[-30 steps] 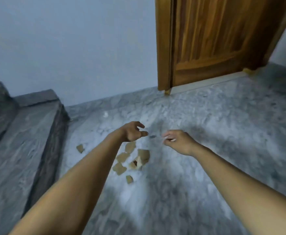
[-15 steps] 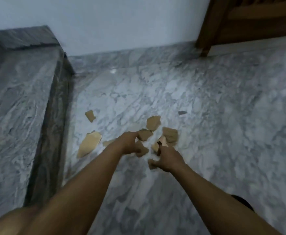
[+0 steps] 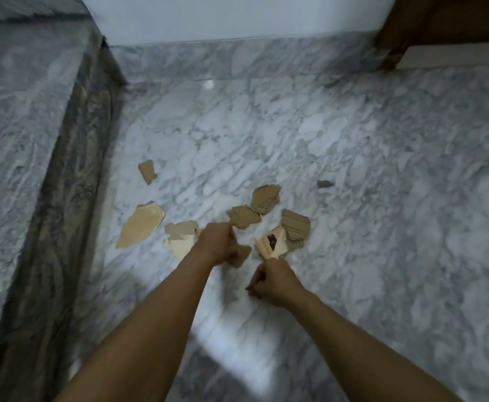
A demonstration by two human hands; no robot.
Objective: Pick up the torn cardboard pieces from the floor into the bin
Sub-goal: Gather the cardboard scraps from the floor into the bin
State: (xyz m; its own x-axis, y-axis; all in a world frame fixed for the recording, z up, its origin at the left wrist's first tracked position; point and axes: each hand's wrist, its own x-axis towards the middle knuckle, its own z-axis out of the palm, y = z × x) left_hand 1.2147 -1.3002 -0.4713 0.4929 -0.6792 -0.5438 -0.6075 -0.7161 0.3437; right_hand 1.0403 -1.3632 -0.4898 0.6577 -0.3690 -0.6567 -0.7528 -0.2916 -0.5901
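Compared with a second ago, the view sits much lower and closer to the floor (image 3: 353,140), the wooden door frame (image 3: 397,39) is reduced to a corner, and both hands, then raised in the air, are now down among the torn cardboard pieces (image 3: 244,217). The left grip (image 3: 218,245) is curled round a small brown piece (image 3: 241,255) that protrudes beneath its fingers. The right grip (image 3: 272,278) is closed into a fist just below the pale printed piece (image 3: 270,246); whether it holds anything cannot be told. The remaining scraps lie flat on the marble: a large pale piece (image 3: 140,227) and a small outlier (image 3: 147,171) towards the step (image 3: 19,140), others clustered beyond the hands. No bin is in view. Assessment: collection has only begun and most pieces are outstanding.
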